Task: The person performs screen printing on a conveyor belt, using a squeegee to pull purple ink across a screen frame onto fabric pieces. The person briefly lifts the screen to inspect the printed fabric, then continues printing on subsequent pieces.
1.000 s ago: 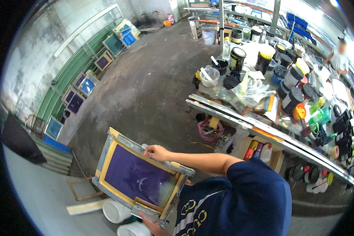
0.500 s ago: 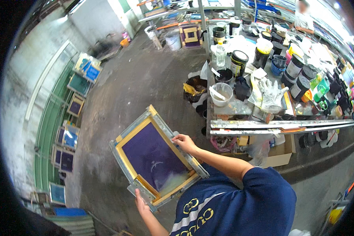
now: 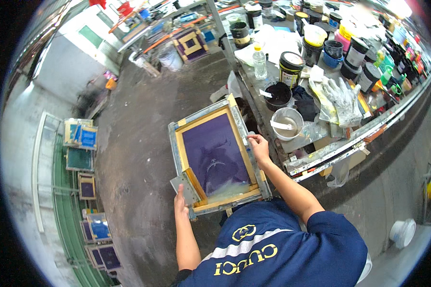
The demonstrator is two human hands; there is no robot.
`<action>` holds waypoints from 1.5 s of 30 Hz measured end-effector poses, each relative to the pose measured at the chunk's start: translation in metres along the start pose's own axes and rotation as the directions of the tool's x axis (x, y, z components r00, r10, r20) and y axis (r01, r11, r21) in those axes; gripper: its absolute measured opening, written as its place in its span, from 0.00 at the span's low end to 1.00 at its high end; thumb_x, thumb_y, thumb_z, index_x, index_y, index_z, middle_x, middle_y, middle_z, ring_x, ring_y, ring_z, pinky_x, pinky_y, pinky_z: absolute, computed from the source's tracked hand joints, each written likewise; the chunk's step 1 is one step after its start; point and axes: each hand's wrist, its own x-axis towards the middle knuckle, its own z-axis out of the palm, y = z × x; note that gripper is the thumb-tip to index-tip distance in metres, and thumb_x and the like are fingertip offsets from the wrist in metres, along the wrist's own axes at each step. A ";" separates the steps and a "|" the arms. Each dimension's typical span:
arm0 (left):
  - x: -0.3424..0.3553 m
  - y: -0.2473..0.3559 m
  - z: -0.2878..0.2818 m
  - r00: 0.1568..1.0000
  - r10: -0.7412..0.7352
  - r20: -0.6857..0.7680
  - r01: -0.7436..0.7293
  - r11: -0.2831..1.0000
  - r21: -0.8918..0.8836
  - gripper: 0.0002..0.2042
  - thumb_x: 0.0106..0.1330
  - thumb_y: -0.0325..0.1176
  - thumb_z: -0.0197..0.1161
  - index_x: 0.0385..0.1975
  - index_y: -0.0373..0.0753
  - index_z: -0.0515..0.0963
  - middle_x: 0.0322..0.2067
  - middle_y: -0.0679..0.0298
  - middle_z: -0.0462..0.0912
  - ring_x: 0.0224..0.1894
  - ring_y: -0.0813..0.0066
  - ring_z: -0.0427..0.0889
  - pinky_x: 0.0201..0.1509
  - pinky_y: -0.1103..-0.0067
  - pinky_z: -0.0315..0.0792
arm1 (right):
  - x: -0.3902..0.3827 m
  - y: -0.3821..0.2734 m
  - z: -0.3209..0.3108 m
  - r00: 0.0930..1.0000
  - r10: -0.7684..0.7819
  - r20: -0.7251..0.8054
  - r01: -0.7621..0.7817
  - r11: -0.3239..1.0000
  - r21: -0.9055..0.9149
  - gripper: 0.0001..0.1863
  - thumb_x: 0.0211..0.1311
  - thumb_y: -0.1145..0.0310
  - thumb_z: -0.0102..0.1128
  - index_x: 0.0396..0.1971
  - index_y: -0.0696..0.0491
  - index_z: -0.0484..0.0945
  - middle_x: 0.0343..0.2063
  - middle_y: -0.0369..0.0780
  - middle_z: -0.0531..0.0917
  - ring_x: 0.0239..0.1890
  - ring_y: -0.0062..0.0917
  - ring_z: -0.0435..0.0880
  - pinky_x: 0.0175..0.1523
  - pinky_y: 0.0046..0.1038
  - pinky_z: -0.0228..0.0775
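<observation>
A screen-printing frame (image 3: 210,143) with purple mesh and yellow tape along its inner edges is held up in front of my body, slightly tilted. My left hand (image 3: 181,204) grips its lower left corner, where a grey flat plate (image 3: 186,188) sticks out; most of those fingers are hidden beneath. On the far side, my right hand (image 3: 258,148) is closed on the right rail with thumb and fingertips. A pale, curved mark and a cloudy patch show on the lower mesh.
To the right, a workbench (image 3: 316,160) carries ink jars (image 3: 290,68), a clear bottle (image 3: 259,63), a tub with a white spatula (image 3: 288,123) and stained gloves (image 3: 339,103). Other frames (image 3: 80,159) lean along the left wall. A white bucket (image 3: 170,59) stands at the back.
My view has turned, and the workbench now lies closer and at a slant. The frame, still in both hands, has moved right and up in view and sits straighter.
</observation>
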 end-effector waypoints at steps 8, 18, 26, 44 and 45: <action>0.176 0.059 0.030 0.972 -0.174 0.160 0.143 0.972 0.185 0.39 0.64 0.58 0.73 0.65 0.32 0.73 0.60 0.55 0.81 0.62 0.60 0.81 0.67 0.64 0.72 | 0.056 0.027 0.037 0.953 -0.092 -0.288 0.094 0.996 -0.009 0.08 0.69 0.69 0.63 0.42 0.54 0.87 0.38 0.36 0.89 0.41 0.20 0.84 0.50 0.26 0.74; 0.338 0.158 0.041 0.924 -0.257 0.282 0.148 0.923 0.355 0.38 0.66 0.58 0.71 0.64 0.30 0.74 0.59 0.54 0.82 0.61 0.62 0.82 0.65 0.66 0.74 | 0.082 0.052 0.124 0.897 0.065 -0.438 -0.043 0.997 0.060 0.08 0.69 0.72 0.62 0.42 0.56 0.87 0.39 0.35 0.88 0.44 0.19 0.82 0.54 0.23 0.71; 0.430 0.139 0.080 0.821 -0.378 0.427 0.240 0.909 0.342 0.38 0.67 0.58 0.70 0.65 0.31 0.73 0.59 0.53 0.82 0.60 0.60 0.82 0.65 0.65 0.74 | 0.126 0.077 0.111 0.873 -0.128 -0.470 0.045 0.982 -0.183 0.10 0.66 0.70 0.65 0.45 0.56 0.86 0.34 0.35 0.86 0.36 0.18 0.81 0.47 0.25 0.74; 0.469 0.109 0.122 0.874 -0.297 0.385 0.200 0.941 0.271 0.37 0.66 0.57 0.72 0.63 0.31 0.75 0.59 0.55 0.82 0.60 0.62 0.82 0.65 0.67 0.73 | 0.263 -0.165 0.093 0.534 -0.698 -0.477 0.326 0.690 -0.646 0.58 0.46 0.61 0.82 0.72 0.63 0.54 0.64 0.57 0.68 0.70 0.48 0.66 0.76 0.42 0.57; 0.464 0.112 0.122 0.900 -0.244 0.361 0.149 0.951 0.272 0.36 0.65 0.57 0.73 0.62 0.31 0.76 0.57 0.55 0.83 0.58 0.62 0.83 0.64 0.67 0.74 | 0.284 -0.169 0.084 0.559 -0.690 -0.459 0.237 0.664 -0.709 0.65 0.41 0.57 0.86 0.74 0.65 0.50 0.67 0.60 0.66 0.72 0.49 0.63 0.77 0.41 0.56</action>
